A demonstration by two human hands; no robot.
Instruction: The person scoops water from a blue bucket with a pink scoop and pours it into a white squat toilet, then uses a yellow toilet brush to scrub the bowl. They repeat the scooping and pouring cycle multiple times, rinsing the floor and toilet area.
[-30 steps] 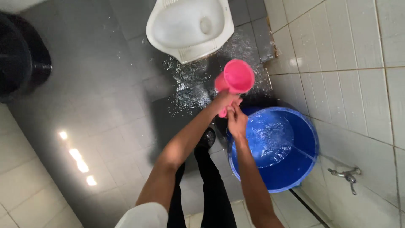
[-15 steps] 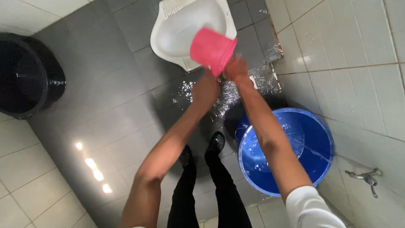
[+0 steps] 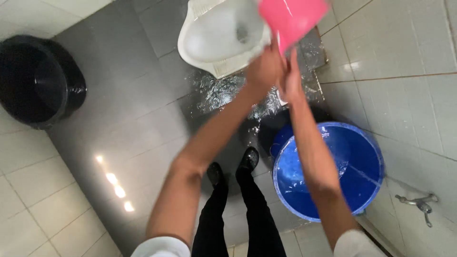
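While a black bin stands far left on the grey floor, the left hand and right hand meet over wet tiles, both closed around the handle of a pink jug. That jug is raised and tilted at the top edge, just right of the white squat pan. Black shoes stand below; a blue bucket holding water sits right, near a wall tap

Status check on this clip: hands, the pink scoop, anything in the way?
Left hand and right hand both gripping pink scoop, raised beside white squat pan. Wet floor below. Blue bucket of water at right, clear of hands.
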